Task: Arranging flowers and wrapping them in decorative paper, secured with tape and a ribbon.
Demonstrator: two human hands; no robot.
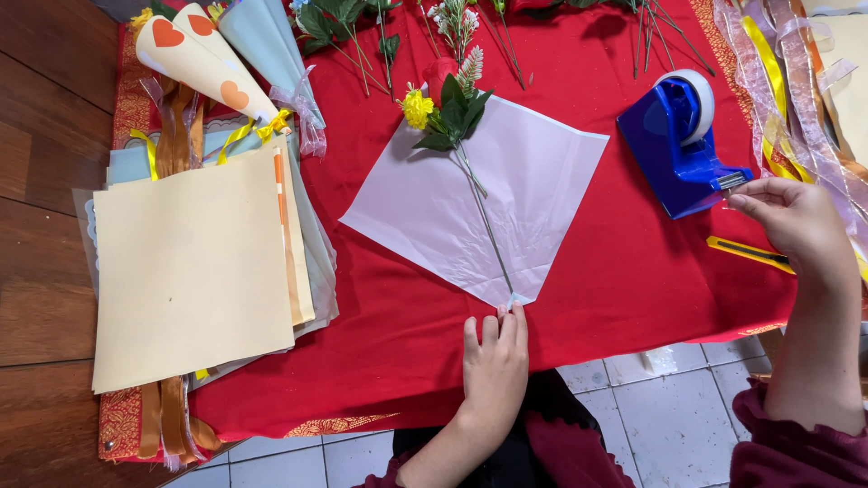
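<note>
Your right hand (785,217) is pinching the end of the clear tape at the front of the blue tape holder (678,145), near the right edge of the red tablecloth (624,271). Your thumb and first finger are closed on the tape. Your left hand (495,361) is lying flat and open, with the fingertips pressing on the bottom corner of the white paper sheet (506,190), close to the front edge of the table. It is not gripping anything, only holding the corner down.

The white sheet is lying like a diamond in the middle of the cloth. The small flower bunch (448,108), with 1 red rose and 1 yellow flower, is lying on its top corner, and the long stem (493,235) is running down to the corner under your fingers.

A few things could go wrong here, I think. The tape may stick to your fingers or curl onto itself if you are pulling it too long. The holder may slide if you are tugging sideways. If your left fingers are lifting, the stem could roll off the middle line and the thin paper could shift or wrinkle. The yellow cutter (749,252) is lying just under your right wrist, so your sleeve may be bumping it.
</note>
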